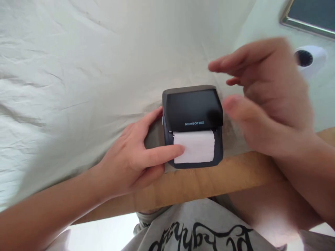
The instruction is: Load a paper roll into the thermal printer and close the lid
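A small black label printer (192,108) marked NIIMBOT lies at the front edge of the bed-like cloth surface. From its slot a strip of white paper (199,148) comes out over the front of the casing. My left hand (138,150) grips the printer's left side, its thumb pressed on the paper and another finger along the casing. To the right, my right hand (269,90) is raised in the air, slightly blurred. Its thumb and fingers are apart with nothing between them, the thumb close to the printer's right edge.
Wrinkled pale cloth (78,69) spreads under the printer. A wooden edge (199,181) runs along the front. At upper right, a white device with a dark round face (305,58) sits near a dark panel with a metallic rim (311,15). My lap in a grey lettered shirt (199,226) is below.
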The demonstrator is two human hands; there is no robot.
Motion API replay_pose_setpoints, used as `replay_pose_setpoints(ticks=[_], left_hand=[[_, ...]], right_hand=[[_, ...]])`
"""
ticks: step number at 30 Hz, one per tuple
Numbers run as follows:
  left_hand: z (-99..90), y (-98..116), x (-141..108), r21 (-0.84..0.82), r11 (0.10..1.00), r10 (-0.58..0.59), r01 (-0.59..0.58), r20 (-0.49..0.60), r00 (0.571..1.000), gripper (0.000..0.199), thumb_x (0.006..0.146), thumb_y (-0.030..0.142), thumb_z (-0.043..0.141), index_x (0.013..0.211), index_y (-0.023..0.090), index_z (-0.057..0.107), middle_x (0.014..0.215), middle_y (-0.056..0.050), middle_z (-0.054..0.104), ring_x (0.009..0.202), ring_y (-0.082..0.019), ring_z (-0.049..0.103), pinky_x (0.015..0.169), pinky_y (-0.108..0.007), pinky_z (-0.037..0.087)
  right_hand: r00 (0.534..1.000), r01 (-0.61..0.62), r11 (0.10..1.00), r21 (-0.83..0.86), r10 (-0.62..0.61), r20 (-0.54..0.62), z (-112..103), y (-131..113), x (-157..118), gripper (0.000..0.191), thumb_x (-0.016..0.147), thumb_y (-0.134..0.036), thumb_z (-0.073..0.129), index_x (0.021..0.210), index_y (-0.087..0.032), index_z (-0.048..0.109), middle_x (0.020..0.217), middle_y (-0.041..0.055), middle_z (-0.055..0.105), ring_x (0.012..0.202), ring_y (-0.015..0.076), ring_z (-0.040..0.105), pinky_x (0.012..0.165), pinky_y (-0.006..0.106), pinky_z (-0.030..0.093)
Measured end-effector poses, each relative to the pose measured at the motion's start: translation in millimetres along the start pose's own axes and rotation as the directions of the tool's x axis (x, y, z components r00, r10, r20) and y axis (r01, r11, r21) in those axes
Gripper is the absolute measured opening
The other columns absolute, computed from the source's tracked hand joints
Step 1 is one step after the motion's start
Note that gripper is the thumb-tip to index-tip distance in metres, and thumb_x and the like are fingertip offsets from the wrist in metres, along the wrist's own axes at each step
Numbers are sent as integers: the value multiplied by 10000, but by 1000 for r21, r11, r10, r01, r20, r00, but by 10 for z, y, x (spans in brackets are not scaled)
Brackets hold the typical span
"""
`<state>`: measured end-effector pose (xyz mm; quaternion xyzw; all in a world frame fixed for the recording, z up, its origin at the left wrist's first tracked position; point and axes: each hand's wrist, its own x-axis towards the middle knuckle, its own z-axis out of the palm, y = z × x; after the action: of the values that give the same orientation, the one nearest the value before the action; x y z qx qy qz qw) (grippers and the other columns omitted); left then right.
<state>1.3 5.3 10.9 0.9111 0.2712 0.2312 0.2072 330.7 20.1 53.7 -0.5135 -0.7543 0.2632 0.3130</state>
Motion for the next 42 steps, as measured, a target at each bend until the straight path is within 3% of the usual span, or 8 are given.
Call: replay_pose_setpoints(ticks=[6,10,15,23,26,30,37,42], left_hand=[[-62,58,50,28,1000,3,-4,49,999,736,1060,147,696,1713,457,556,2022,-159,400,1681,-495,678,1166,-725,730],[-8,132,74,53,995,-78,80,-48,996,849,1090,149,623,1883,348,395,1905,-242,564,1673,-455,707,1213,-687,742],[30,141,78,35,995,-96,98,-51,994,780,1113,161,619,1857,343,471,1900,-214,567,1704,-424,681,1287,-657,715],[68,88,38,109,981,-150,159,-84,985,905,1120,346,640,1955,253,303,1838,-218,655,1631,-472,735,1304,-678,710],[52,101,43,127,976,-173,179,-56,983,879,1114,341,623,1944,249,344,1862,-195,633,1643,-437,722,1325,-634,700],[-36,134,60,171,979,-130,114,82,988,991,1122,325,646,1994,242,182,1900,-246,578,1699,-450,678,1336,-617,686],[-45,190,60,262,965,-32,14,67,997,1041,1118,238,593,2003,94,63,1832,-358,615,1653,-513,714,1262,-660,733],[-34,208,67,281,960,-40,18,70,997,1030,1134,251,585,2000,67,59,1803,-365,634,1634,-498,734,1270,-639,736]], right_hand=[[990,-8,997,78,-3,141,45,50,63,411,1134,-534,667,1451,-274,690,1470,92,807,1237,274,800,995,452,721],[984,-57,987,151,30,175,18,97,101,478,1072,-573,770,1441,-278,698,1429,81,797,1155,249,785,903,397,715],[949,-118,970,211,47,312,-13,137,142,535,1068,-612,767,1477,-289,644,1361,60,775,1015,202,747,833,370,700],[993,37,996,82,-46,107,61,64,31,464,1122,-530,640,1486,-242,660,1524,129,763,1414,302,759,1259,550,660],[998,32,999,-43,-34,-44,31,48,-27,360,1135,-513,653,1396,-266,675,1185,80,789,1160,275,798,1062,497,684],[991,-83,996,-29,85,99,-1,97,-64,417,1222,-591,537,1505,-289,584,833,-35,699,650,172,607,721,389,586],[986,-45,999,-25,49,161,-11,207,-58,698,1215,-860,421,1626,-314,561,1061,49,831,687,195,656,709,398,590],[989,-9,993,-120,27,143,15,172,-66,695,1243,-816,327,1632,-296,573,906,27,759,634,200,631,636,384,505]])
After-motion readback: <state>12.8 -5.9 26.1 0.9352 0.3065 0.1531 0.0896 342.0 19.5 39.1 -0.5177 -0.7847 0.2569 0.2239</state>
